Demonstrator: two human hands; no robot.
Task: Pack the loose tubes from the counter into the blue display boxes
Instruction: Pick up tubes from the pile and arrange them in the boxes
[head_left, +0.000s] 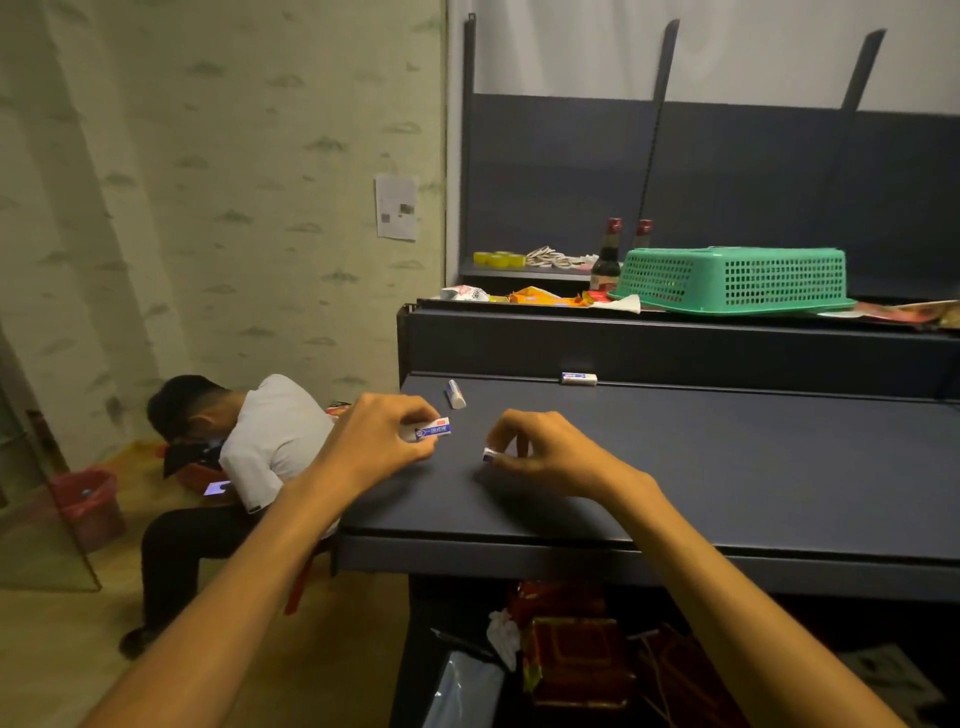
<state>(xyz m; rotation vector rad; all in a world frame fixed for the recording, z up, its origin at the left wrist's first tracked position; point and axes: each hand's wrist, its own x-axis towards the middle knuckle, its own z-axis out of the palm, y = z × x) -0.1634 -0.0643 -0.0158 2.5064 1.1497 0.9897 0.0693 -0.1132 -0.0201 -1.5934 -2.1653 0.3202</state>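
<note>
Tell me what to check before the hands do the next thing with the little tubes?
1. Left hand holds a tube: ok.
2. Right hand holds a second tube: ok.
3. Loose tubes left on the counter: not ok, one upright, one at the back edge.
4. Blue display box in view: not ok, none seen.
5. Tube caps closed: cannot tell.

Dark counter (727, 467) bears two loose tubes (455, 393), seemingly.

Left hand (375, 440), right hand (540, 451) pinching
</note>
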